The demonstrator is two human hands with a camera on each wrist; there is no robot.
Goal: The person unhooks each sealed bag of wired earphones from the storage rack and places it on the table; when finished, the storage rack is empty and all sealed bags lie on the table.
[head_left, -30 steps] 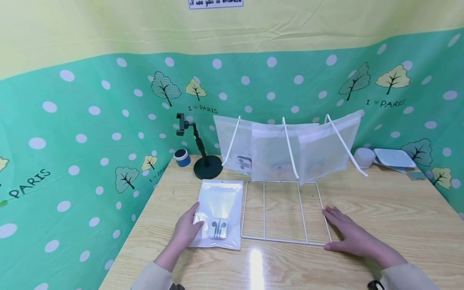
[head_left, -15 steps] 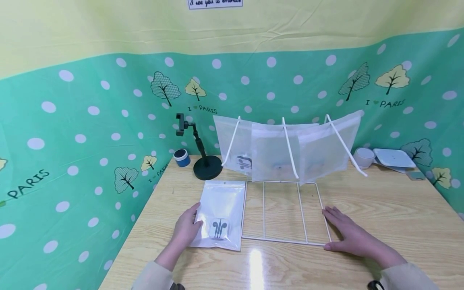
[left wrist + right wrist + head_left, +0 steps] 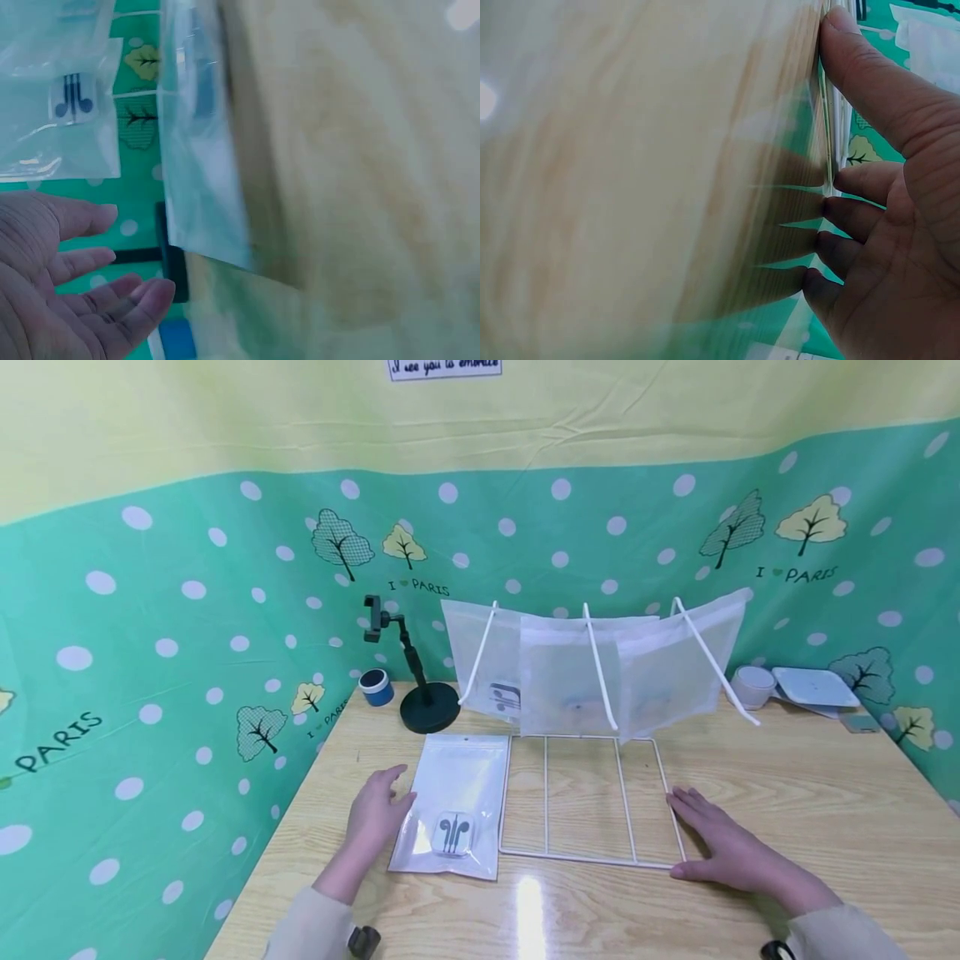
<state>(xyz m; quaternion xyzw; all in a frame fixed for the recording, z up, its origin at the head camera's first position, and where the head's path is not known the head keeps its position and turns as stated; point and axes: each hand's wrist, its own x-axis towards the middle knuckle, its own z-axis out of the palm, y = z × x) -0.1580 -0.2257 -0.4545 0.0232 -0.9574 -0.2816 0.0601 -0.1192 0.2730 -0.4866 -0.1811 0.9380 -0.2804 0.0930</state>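
A white zip pouch [image 3: 457, 777] lies flat on the table, a square earphone case [image 3: 453, 833] showing through its lower part. Just off the pouch's left edge is my left hand [image 3: 372, 814], its fingers loosely bent and nothing in them; the left wrist view shows the same hand [image 3: 82, 277] apart from the pouch [image 3: 202, 135]. My right hand [image 3: 722, 847] rests on the table with spread fingers, its fingertips at the right side of a white wire rack [image 3: 585, 858]. In the right wrist view those fingertips [image 3: 821, 281] touch down along the table surface.
Several frosted pouches [image 3: 570, 677] hang on the rack's white prongs [image 3: 600, 668] at the back. Left of them stand a black phone holder [image 3: 430, 706] and a blue jar [image 3: 377, 687]. A white cup [image 3: 752, 685] and a white tray [image 3: 816, 687] sit at the back right.
The flat pouch shifted slightly right against the rack's left side. My left hand then let go of its edge and drew back left. The right hand has stayed in place.
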